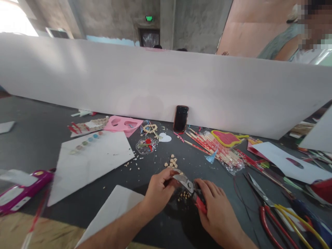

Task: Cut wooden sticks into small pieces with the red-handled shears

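Note:
My right hand (pixel 217 205) is wrapped round the red handles of a pair of pruning shears (pixel 188 185). The metal jaws point up and left, towards my left hand (pixel 157 190). At those jaws my left thumb and fingers are pinched together; whatever they hold is hidden. Just beyond my left fingertips lies a small pile of pale, flower-shaped wooden beads (pixel 171 160). Between my hands, below the jaws, small light-brown bits (pixel 184 196) are scattered on the dark table (pixel 166 224).
A phone (pixel 181 118) leans against the white partition (pixel 116 79). Scissors (pixel 264 200) and red-patterned chopsticks (pixel 207 147) lie to the right. White boards (pixel 90 159), a pink cut-out sheet (pixel 123 122) and a purple glue gun (pixel 26 193) are on the left. A person (pixel 282 43) is beyond the partition.

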`<act>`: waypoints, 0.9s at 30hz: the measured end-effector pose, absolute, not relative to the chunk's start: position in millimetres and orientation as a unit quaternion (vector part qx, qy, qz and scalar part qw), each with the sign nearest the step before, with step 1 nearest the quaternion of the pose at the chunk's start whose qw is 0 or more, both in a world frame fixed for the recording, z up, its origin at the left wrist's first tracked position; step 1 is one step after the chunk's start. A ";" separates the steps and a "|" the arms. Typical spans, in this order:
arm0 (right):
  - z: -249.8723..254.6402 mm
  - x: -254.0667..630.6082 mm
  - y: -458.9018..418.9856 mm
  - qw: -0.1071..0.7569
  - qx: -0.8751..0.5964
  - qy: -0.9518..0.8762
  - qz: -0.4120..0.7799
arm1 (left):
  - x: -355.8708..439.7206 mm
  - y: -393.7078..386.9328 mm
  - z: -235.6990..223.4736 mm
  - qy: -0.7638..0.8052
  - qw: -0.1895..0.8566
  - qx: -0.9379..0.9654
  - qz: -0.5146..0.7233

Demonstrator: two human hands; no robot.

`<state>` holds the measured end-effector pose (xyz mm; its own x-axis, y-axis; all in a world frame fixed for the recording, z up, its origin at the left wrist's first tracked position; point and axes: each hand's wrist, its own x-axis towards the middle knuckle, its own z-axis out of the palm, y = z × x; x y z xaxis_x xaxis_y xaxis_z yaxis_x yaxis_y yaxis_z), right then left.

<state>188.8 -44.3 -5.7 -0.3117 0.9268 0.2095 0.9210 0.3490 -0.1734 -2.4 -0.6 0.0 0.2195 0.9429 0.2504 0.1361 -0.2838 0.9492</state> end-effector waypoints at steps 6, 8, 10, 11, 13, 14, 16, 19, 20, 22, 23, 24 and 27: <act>-10.6 189.5 -44.7 0.153 -0.563 -0.812 -0.011 | -3.0 1.3 -7.6 0.401 0.397 0.669 0.483; -12.3 189.8 -44.6 0.159 -0.558 -0.815 -0.013 | -3.8 1.1 -8.2 0.393 0.389 0.678 0.483; -13.3 190.0 -44.7 0.162 -0.555 -0.816 -0.012 | -4.5 0.6 -7.4 0.389 0.385 0.686 0.480; -13.5 190.0 -44.9 0.163 -0.553 -0.817 -0.010 | -4.8 0.2 -6.6 0.388 0.385 0.688 0.477; -13.5 190.0 -45.3 0.164 -0.551 -0.818 -0.007 | -5.2 -0.4 -4.9 0.387 0.389 0.690 0.472; -13.4 189.8 -45.4 0.164 -0.550 -0.819 -0.006 | -5.4 -0.7 -4.2 0.387 0.393 0.690 0.469; -12.9 189.5 -45.7 0.166 -0.550 -0.818 -0.006 | -5.9 -0.9 -3.6 0.385 0.400 0.692 0.462; -12.0 188.8 -45.6 0.168 -0.551 -0.818 -0.008 | -6.9 -0.9 -4.0 0.383 0.403 0.698 0.452; -11.8 188.7 -45.5 0.169 -0.550 -0.818 -0.012 | -7.2 -0.9 -4.2 0.382 0.400 0.700 0.452; -11.6 188.7 -45.2 0.170 -0.550 -0.818 -0.019 | -7.6 -0.6 -4.4 0.381 0.395 0.705 0.450; -11.5 188.7 -45.1 0.170 -0.549 -0.818 -0.021 | -7.6 -0.5 -4.4 0.381 0.391 0.707 0.451; -11.5 188.8 -45.1 0.170 -0.549 -0.818 -0.022 | -7.6 -0.4 -4.4 0.381 0.387 0.708 0.452; -10.6 189.0 -45.4 0.165 -0.548 -0.820 -0.007 | -7.2 -0.3 -4.6 0.380 0.386 0.707 0.455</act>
<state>189.0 -45.4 -10.6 -0.3455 0.8959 0.2794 0.9007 0.4001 -0.1690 -7.2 -0.3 -4.6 0.2970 0.8885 0.3497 0.1865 -0.4131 0.8914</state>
